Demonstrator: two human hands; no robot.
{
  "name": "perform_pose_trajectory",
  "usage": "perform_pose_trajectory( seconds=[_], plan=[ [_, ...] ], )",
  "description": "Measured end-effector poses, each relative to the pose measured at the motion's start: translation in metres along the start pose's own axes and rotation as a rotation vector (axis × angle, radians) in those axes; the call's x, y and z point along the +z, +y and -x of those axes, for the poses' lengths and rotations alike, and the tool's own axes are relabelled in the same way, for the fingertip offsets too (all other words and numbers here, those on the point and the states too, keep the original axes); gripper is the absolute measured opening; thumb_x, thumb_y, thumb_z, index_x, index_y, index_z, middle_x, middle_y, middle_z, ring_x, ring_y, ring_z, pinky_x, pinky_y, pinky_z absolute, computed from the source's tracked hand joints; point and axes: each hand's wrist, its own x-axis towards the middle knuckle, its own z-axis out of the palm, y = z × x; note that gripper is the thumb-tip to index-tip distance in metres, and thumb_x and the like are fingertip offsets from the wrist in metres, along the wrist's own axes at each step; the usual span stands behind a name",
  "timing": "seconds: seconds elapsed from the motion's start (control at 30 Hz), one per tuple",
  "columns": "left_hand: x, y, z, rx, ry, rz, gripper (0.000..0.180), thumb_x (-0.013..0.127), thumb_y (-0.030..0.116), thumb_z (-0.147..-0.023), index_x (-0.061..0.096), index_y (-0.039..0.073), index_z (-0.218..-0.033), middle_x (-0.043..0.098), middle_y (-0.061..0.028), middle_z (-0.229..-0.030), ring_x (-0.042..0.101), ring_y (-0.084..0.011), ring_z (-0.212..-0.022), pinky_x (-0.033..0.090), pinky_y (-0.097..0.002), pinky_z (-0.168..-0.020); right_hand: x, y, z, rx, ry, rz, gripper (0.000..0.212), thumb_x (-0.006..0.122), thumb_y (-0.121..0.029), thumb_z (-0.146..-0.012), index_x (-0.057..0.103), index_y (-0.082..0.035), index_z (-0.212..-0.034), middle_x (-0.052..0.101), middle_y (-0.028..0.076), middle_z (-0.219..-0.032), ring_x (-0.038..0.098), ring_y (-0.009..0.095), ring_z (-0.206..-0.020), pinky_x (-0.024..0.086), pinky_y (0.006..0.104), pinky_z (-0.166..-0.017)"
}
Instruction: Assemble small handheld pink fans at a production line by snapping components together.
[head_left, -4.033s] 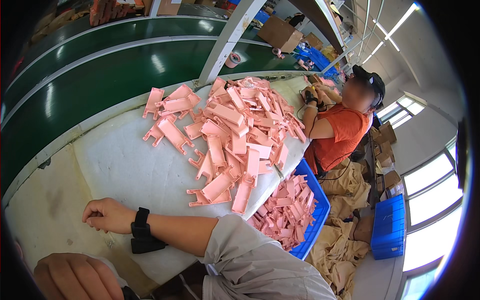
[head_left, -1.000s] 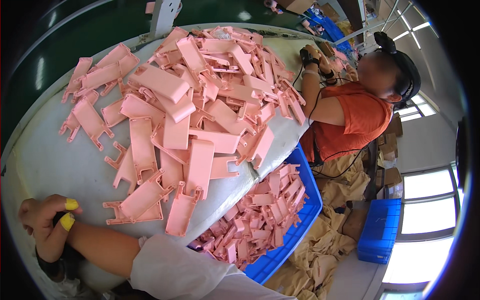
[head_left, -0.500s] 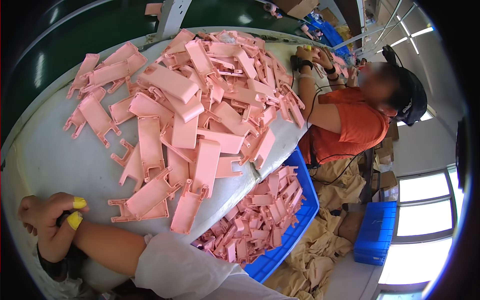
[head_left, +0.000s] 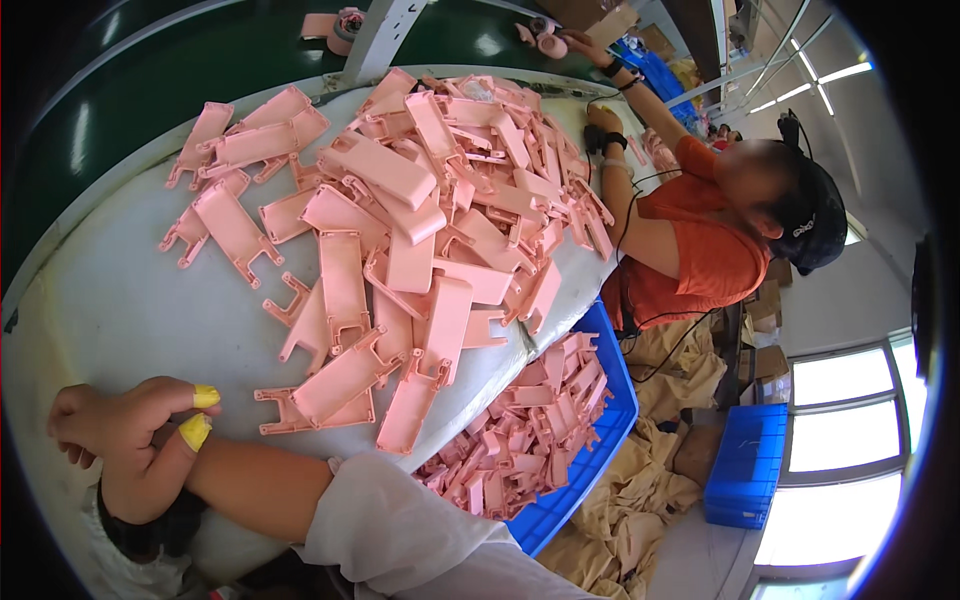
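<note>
My left hand (head_left: 135,440) is at the near left of the pale work surface, with yellow wrapping on the thumb and index fingertips. Those two tips stand apart, nothing visible between them. Some curled fingers show at the hand's far left side. My right forearm (head_left: 262,488), in a pushed-up white sleeve, crosses from the lower right and passes behind my left hand. That hand overlaps my right hand, so its fingers cannot be made out. Nearest to the hands lies a large heap of pink plastic casings (head_left: 345,285), long trays with two prongs at one end.
A blue crate (head_left: 622,400) full of smaller pink parts stands right of the surface. Beyond it is another blue crate (head_left: 745,465) near brown wrapping paper (head_left: 625,500). A metal post (head_left: 385,40) rises at the far edge before a green surface (head_left: 190,50). A person in orange (head_left: 690,240) works at right.
The view has shifted, so the heap and my hands appear farther right. The other person has stretched one arm toward the green surface. A round pink piece now shows beside the metal post.
</note>
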Motion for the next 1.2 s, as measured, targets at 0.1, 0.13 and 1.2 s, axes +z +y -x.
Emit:
perform_pose_trajectory(
  seconds=[0.1, 0.13, 1.2],
  plan=[
    [0.016, -0.006, -0.008, -0.022, 0.034, 0.181, 0.021, 0.054, -0.003, -0.077, 0.056, 0.001, -0.097, 0.062, -0.0086, -0.088, 0.058, -0.0155, -0.079, 0.043, -0.0239, -0.073, -0.025, -0.013, -0.003, 0.173, -0.013, 0.053, 0.016, 0.052, -0.021, -0.084, 0.05, -0.006, -0.091, 0.053, 0.004, -0.073, 0.054, 0.012, -0.063, 0.046, 0.0243, -0.056],
    [0.01, -0.004, -0.005, -0.019, 0.009, 0.17, 0.02, 0.054, -0.004, -0.077, 0.056, -0.001, -0.097, 0.061, -0.0095, -0.088, 0.058, -0.0163, -0.079, 0.044, -0.0245, -0.073, -0.018, -0.016, -0.004, 0.238, -0.038, 0.08, 0.017, 0.052, -0.02, -0.084, 0.049, -0.006, -0.092, 0.053, 0.004, -0.074, 0.053, 0.012, -0.064, 0.046, 0.0247, -0.056],
    [0.004, -0.012, 0.007, 0.097, 0.037, 0.113, 0.017, 0.058, 0.005, -0.077, 0.061, 0.001, -0.093, 0.062, -0.0123, -0.082, 0.06, -0.0229, -0.068, 0.048, -0.0282, -0.06, -0.033, -0.022, -0.022, 0.458, -0.353, 0.07, 0.018, 0.051, -0.016, -0.09, 0.055, -0.005, -0.104, 0.058, 0.004, -0.086, 0.057, 0.012, -0.076, 0.049, 0.0256, -0.065]
  ],
)
